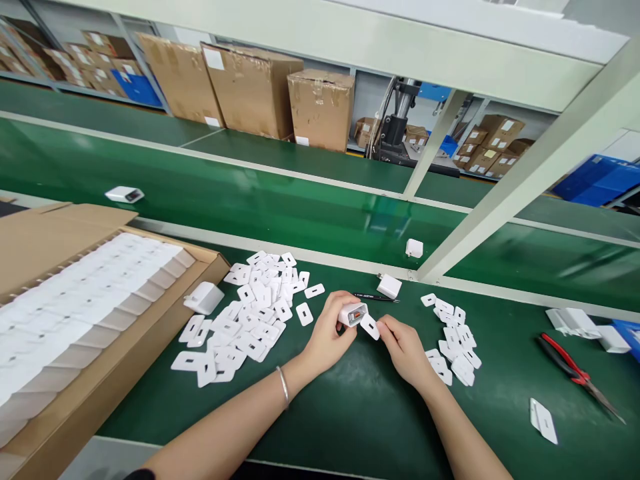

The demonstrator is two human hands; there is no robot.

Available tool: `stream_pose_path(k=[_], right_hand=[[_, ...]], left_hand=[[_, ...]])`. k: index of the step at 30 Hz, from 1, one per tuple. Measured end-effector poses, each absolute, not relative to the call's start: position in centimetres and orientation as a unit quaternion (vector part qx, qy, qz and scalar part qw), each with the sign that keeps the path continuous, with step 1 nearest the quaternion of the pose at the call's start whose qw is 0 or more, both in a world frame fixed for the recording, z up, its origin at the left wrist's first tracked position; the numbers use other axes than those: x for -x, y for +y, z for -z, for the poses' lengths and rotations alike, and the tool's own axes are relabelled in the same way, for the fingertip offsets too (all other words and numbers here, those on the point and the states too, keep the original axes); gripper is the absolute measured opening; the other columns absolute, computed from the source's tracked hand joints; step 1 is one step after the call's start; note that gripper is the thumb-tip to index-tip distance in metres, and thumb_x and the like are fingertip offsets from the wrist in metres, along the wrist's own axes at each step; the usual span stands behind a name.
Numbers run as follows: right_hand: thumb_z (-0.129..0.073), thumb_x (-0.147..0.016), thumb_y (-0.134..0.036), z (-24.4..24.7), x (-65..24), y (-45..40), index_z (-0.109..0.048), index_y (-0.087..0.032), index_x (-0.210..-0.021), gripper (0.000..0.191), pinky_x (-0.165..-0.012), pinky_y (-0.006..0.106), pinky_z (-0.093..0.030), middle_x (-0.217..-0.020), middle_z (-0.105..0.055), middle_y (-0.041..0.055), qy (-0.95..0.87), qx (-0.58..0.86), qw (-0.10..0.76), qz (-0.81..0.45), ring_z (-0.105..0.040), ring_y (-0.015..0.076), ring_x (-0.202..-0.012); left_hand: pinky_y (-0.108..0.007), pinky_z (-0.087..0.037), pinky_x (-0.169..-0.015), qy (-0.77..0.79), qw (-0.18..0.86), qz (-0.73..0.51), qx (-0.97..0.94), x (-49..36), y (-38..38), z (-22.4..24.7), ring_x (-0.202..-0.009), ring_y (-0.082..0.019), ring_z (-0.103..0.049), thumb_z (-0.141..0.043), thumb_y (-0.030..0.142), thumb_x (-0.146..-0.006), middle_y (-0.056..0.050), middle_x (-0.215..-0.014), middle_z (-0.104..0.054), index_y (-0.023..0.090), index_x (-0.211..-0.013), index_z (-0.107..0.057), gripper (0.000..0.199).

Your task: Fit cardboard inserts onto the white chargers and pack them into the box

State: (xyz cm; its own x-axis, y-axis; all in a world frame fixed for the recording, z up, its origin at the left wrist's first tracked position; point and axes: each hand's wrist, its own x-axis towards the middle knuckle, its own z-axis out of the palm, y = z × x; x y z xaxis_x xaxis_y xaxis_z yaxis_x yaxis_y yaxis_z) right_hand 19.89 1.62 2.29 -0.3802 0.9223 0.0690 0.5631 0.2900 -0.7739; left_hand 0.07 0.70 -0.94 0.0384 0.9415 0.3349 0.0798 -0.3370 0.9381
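Observation:
In the head view, my left hand (330, 331) is closed around a white charger housing (349, 314), whose open end faces right and shows metal and orange parts inside. My right hand (404, 343) pinches a white plastic end plate (370, 327) with a slot in it, close beside the housing's open end. Whether plate and housing touch I cannot tell. A large heap of similar plates (250, 320) lies to the left of my hands. A smaller group of plates (457, 347) lies to the right. Behind my hands are a black pen-like tool (376, 297) and a white charger (389, 286).
At left stands a cardboard box (200, 280) with rows of white chargers, another charger (204, 298) beside it. Red-and-black pliers (575, 373) and two loose plates (543, 421) lie at right, near several white housings (575, 323). A slanting metal post (520, 167) rises behind.

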Motion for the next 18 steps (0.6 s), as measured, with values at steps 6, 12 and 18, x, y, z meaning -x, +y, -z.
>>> stream_pose_path(k=[6, 12, 18], right_hand=[[-0.038, -0.107, -0.054, -2.9, -19.6, 1.8, -0.048, -0.022, -0.072, 0.049, -0.057, 0.026, -0.039, -0.064, -0.046, -0.0031, -0.739, 0.463, 0.290, -0.393, -0.043, 0.0135, -0.059], [-0.045, -0.107, -0.043, -4.0, -21.0, 2.5, -0.055, -0.022, -0.076, 0.039, -0.058, 0.027, -0.039, -0.071, -0.060, -0.0015, -0.837, 0.475, 0.125, -0.240, -0.057, 0.0163, -0.064], [-0.048, -0.104, -0.029, -3.0, -20.2, 3.7, -0.066, -0.022, -0.115, 0.022, -0.060, 0.031, -0.046, -0.098, -0.072, 0.0076, -0.813, 0.560, 0.162, 0.010, -0.069, 0.0231, -0.079]], left_hand=[[-0.027, -0.048, -0.071, 0.428, 0.430, -0.569, -0.555, -0.2, 1.5, 1.5, -0.099, -0.022, -0.061, -0.052, 0.005, -0.081, -0.007, -0.117, -0.059, 0.022, -0.118, -0.060, 0.042], [-0.031, -0.050, -0.083, 0.409, 0.456, -0.601, -0.514, 0.7, 2.7, 1.3, -0.100, -0.022, -0.062, -0.050, 0.005, -0.079, -0.006, -0.109, -0.063, 0.020, -0.111, -0.062, 0.037], [-0.029, -0.049, -0.076, 0.418, 0.450, -0.599, -0.514, 0.6, 2.8, 1.2, -0.093, -0.020, -0.062, -0.053, 0.010, -0.085, -0.006, -0.109, -0.062, 0.021, -0.114, -0.060, 0.032]])
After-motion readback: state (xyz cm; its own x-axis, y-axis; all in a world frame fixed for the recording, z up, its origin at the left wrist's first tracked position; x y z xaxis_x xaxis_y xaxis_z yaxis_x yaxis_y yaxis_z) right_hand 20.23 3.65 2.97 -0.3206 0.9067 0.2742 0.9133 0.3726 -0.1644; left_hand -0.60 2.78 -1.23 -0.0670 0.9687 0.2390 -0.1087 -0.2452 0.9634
